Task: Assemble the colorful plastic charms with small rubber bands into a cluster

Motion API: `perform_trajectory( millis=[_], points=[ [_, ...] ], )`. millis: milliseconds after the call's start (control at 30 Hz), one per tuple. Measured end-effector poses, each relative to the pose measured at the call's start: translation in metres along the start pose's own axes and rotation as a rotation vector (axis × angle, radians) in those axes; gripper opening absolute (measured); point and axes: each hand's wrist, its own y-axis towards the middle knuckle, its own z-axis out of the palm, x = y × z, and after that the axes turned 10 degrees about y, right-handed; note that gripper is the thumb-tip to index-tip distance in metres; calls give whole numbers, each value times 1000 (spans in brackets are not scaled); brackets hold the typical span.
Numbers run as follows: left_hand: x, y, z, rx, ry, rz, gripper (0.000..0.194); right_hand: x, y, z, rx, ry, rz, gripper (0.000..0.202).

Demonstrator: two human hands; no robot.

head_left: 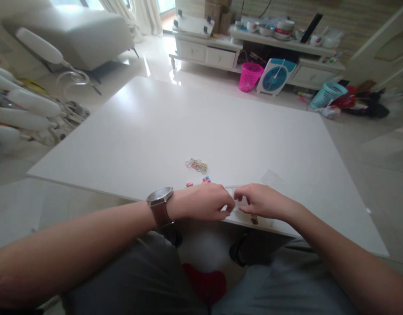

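My left hand (pixel 212 202), with a watch (pixel 160 197) on its wrist, rests low over the table's near edge. Its fingers curl closed, and whatever they grip is hidden. Facing it, my right hand (pixel 262 200) has bent fingers, with a gap between thumb and forefinger. Between both hands a clear plastic piece (pixel 230 189), perhaps a small box, shows in part. A small yellow and dark figure (pixel 254 219) lies below my right hand. Beyond my left hand are small colourful pieces (pixel 206 179) and a pile of rubber bands (pixel 197 166).
A flat clear plastic piece (pixel 270 176) lies on the white table (pixel 204 122) beyond my right hand. White chairs (pixel 33 103) stand at the left. Past the far edge are a pink basket (pixel 250 77), a blue fan (pixel 276 76) and a low cabinet (pixel 221 57).
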Motion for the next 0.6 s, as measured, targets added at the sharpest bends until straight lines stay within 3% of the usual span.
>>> perform_trajectory(
  millis=[133,333,600],
  points=[
    [-18,1,2,34,61,118,13,4,5,0,-43,-36,4,20],
    [-37,10,-12,8,97,288,13,20,16,1,-39,-124,57,25],
    [-46,16,-26,13,81,357,14,29,12,0,-82,-73,27,28]
  ],
)
